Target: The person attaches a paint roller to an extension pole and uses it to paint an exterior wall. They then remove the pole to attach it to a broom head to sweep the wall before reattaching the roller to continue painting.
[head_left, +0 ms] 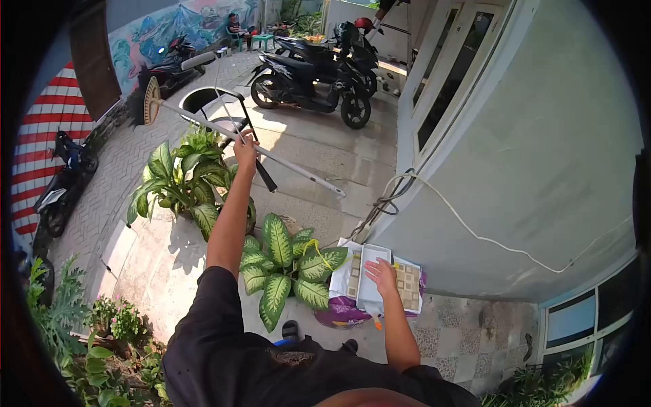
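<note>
My left hand (pixel 246 149) is stretched far forward, its fingers wrapped round long poles. One is a pale pole (pixel 291 165) with a fan-shaped rake head (pixel 150 102) at its left end. Crossing it is a thinner rod with a black handle (pixel 266 178) and a pale roller-like end (pixel 198 61). Near the wall, my right hand (pixel 381 273) lies with fingers spread on a white tray (pixel 371 298). Under the tray are a tile-patterned piece (pixel 408 286) and a purple bag (pixel 342 316).
Potted leafy plants (pixel 277 261) stand before me and at the left (pixel 186 176). A black chair (pixel 217 102) is behind the poles, with parked motorcycles (pixel 308 81) beyond. Cables (pixel 390 200) hang on the grey wall (pixel 515 156). A seated person (pixel 235 28) is far back.
</note>
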{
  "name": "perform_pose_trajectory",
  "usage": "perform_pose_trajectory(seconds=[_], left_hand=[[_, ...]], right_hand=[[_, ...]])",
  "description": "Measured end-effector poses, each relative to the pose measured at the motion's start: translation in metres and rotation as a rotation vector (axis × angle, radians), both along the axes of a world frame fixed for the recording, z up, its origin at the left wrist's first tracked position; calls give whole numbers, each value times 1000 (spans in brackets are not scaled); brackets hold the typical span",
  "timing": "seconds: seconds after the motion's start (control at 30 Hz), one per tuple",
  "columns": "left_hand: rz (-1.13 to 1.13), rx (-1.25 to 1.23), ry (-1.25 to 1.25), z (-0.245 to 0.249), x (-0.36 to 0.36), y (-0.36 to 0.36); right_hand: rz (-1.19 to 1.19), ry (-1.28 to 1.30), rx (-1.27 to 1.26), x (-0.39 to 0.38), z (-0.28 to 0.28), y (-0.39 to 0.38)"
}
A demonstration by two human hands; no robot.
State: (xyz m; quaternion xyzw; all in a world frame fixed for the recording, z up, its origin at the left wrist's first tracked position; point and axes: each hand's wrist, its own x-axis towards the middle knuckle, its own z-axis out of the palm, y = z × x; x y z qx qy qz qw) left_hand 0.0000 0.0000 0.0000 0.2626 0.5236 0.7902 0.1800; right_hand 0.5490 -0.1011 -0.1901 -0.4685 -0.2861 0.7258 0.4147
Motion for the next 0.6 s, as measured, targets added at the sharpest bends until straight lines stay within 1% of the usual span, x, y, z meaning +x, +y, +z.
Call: perform_pose_trajectory(seconds=[0.03, 0.07, 0.1, 0.17, 0.2, 0.23, 0.27, 0.33, 0.37, 0.43, 0.5, 0.57, 0.6], left_hand=[[15, -1, 5, 12, 1, -13], [21, 49, -21, 32, -6, -21], [6, 122, -65, 17, -3, -42], [0, 115, -38, 51, -9, -74], [-10, 123, -38, 67, -14, -90], [-23, 146, -61, 75, -8, -101], [-36, 167, -75, 85, -1, -110], [-47, 208, -85, 108, 18, -131], [-65, 206, -59, 119, 24, -144], [-62, 219, -2, 136, 34, -165], [-72, 234, 12, 150, 45, -180], [-113, 206, 43, 158, 50, -191], [-143, 251, 24, 165, 56, -196]], right_hand=[[37, -68, 17, -8, 3, -2], [81, -140, 30, -16, 6, -6], [110, -190, 6, 0, 19, -29], [263, -231, 52, -47, 37, -33], [328, -237, 141, -78, 42, -38], [388, -266, 241, -99, 55, -32], [422, -243, 323, -121, 74, -24], [491, -171, 573, -169, 117, -18], [496, -44, 698, -192, 137, -21], [399, 95, 930, -232, 194, -37], [323, 417, 982, -255, 243, -39], [125, 501, 1027, -269, 298, -50], [123, 497, 1022, -272, 311, -47]])
